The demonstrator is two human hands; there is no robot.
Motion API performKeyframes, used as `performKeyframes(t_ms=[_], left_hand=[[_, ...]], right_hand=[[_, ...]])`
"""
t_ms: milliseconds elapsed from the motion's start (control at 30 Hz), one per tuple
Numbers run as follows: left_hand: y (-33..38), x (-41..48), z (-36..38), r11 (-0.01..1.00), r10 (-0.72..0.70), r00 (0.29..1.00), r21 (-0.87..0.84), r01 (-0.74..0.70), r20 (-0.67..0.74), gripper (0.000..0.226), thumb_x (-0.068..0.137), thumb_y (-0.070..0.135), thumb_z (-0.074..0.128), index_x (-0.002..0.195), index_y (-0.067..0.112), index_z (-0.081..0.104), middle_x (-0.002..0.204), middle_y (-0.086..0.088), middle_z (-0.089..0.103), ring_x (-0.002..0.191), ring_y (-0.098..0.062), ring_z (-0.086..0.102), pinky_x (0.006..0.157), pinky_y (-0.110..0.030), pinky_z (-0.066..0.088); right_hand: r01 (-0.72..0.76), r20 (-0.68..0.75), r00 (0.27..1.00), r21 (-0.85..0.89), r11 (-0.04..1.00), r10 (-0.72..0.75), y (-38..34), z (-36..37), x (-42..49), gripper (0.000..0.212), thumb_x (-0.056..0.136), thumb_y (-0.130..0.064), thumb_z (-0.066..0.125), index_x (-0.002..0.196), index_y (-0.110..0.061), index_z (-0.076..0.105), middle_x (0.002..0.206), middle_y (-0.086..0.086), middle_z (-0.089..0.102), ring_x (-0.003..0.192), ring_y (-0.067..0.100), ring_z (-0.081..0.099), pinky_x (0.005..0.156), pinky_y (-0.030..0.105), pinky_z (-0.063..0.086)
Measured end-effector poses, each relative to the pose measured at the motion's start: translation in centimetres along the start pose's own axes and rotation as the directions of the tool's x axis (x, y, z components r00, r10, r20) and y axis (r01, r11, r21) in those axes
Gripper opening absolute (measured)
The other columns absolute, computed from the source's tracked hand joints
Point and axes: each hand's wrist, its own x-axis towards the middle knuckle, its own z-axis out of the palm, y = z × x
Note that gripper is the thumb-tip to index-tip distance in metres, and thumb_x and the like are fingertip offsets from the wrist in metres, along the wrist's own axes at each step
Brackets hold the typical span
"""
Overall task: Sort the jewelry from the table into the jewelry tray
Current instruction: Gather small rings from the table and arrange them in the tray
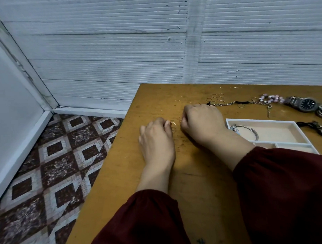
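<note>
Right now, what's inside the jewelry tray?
In the jewelry tray, a silver bangle lies in the large compartment. The small compartments that show look bare. The right sleeve covers the near corner, so anything there is hidden.

On the table [195,184], the jewelry tray [258,120] sits at the right, with a bangle [248,127] in its largest compartment. Just left of it are the right hand [202,124] and the left hand [157,142], which pinches a ring [173,125]. Behind them lie loose rings [217,98] and a chain [227,103], and further right a beaded bracelet [270,98] and a wristwatch [306,104].
</note>
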Motion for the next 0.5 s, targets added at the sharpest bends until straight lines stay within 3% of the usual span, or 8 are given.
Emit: performKeyframes(t_ms=[133, 500], left_hand=[[-0.1, -0.2, -0.1, 0.991, 0.015, 1.0, -0.133, -0.015, 0.0, 0.026, 0.099, 0.031, 0.043, 0.105, 0.017, 0.063, 0.104, -0.001, 0.064, 0.091, -0.013, 0.037, 0.082, -0.034, 0.036], [1.2, -2.5, -0.9, 0.948, -0.007, 0.997, -0.319, -0.018, -0.078, 0.014, 0.091, 0.019, 0.053, 0.095, 0.018, 0.067, 0.095, 0.004, 0.065, 0.093, -0.015, 0.044, 0.08, -0.031, 0.038]], right_hand=[[-0.014, 0.003, 1.0, 0.037, 0.999, 0.014, 0.3, -0.5, -0.2, 0.022, 0.09, -0.029, 0.045, 0.099, -0.016, 0.062, 0.103, 0.007, 0.068, 0.098, 0.031, 0.061, 0.071, 0.033, 0.038], [-0.047, -0.012, 0.999, 0.112, 0.993, 0.049, 2.4, -4.8, -3.7, 0.016, 0.091, -0.031, 0.047, 0.095, -0.021, 0.059, 0.099, 0.005, 0.068, 0.097, 0.031, 0.06, 0.066, 0.031, 0.031]])
